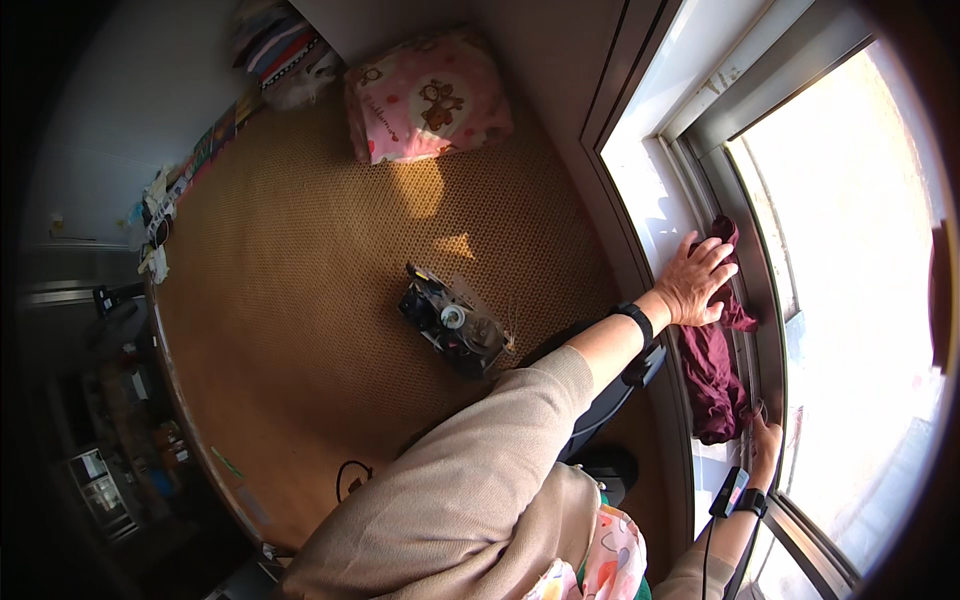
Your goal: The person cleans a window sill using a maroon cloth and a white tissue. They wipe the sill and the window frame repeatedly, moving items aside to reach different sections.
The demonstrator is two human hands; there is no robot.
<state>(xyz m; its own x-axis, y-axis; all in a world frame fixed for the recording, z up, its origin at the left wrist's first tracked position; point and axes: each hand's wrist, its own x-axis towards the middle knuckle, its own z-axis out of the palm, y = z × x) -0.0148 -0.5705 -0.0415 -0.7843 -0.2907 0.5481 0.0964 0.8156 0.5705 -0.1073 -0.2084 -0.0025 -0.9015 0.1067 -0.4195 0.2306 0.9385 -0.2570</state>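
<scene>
A crumpled maroon cloth (712, 382) lies along the sill and the metal track of a window (765, 300). My left hand (697, 285) rests palm down on its upper part, fingers spread, with a black band on the wrist. Lower down, my right hand (765, 446) is beside the cloth's near end, against the window frame. Its fingertips are partly hidden, so what it grips is unclear. Thin pale strands or a wire loop show at those fingers. A small black device with a cable (729, 491) sits by the right wrist.
On the woven mat (300, 247) stands a device with exposed parts (454, 319). A pink bundle with a bear print (431, 101) lies near the far wall, beside piled clothes (285, 52). Odds and ends (157, 217) line the mat's left edge. Bright sun comes through the glass.
</scene>
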